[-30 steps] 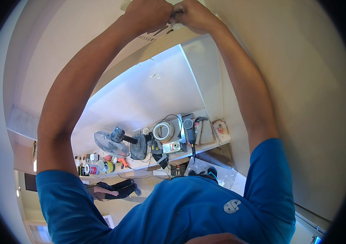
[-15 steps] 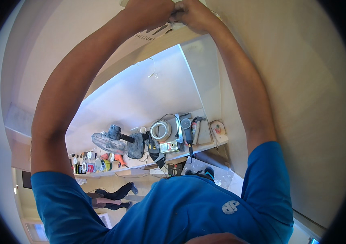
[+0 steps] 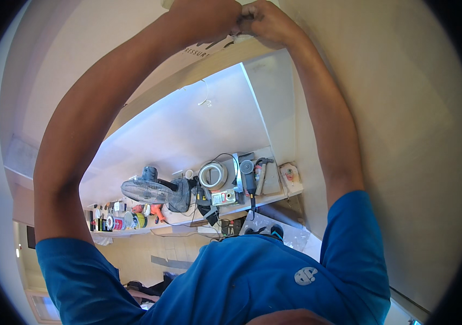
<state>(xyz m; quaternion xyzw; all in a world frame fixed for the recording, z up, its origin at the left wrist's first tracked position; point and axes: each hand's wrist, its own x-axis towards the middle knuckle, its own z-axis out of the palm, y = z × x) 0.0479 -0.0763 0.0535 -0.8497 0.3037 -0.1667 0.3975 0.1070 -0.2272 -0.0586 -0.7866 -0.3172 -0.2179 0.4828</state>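
Both arms are raised, and the hands meet at the top edge of the picture against a pale upper panel with dark lettering (image 3: pixel 201 50). My left hand (image 3: pixel 209 20) is closed, its back toward me, so its fingertips are hidden. My right hand (image 3: pixel 268 24) has its fingers curled in toward the left hand, the fingertips touching or almost touching it. A small whitish piece (image 3: pixel 240 38) shows just below the fingers; whether either hand grips it I cannot tell. Under the hands runs a light wooden edge (image 3: pixel 198 69).
On a shelf below stand a fan (image 3: pixel 147 191), a tape roll (image 3: pixel 212 176), an angle grinder (image 3: pixel 248 176), a hammer (image 3: pixel 262 174), a metal can (image 3: pixel 224 197) and several small tins. A wire (image 3: pixel 205 100) hangs below the wooden edge. A tall wooden panel (image 3: pixel 404 135) rises at right.
Both hands have shifted slightly right and remain together. At lower left, another person's legs have moved down toward my sleeve, exposing a grey strip on the floor.
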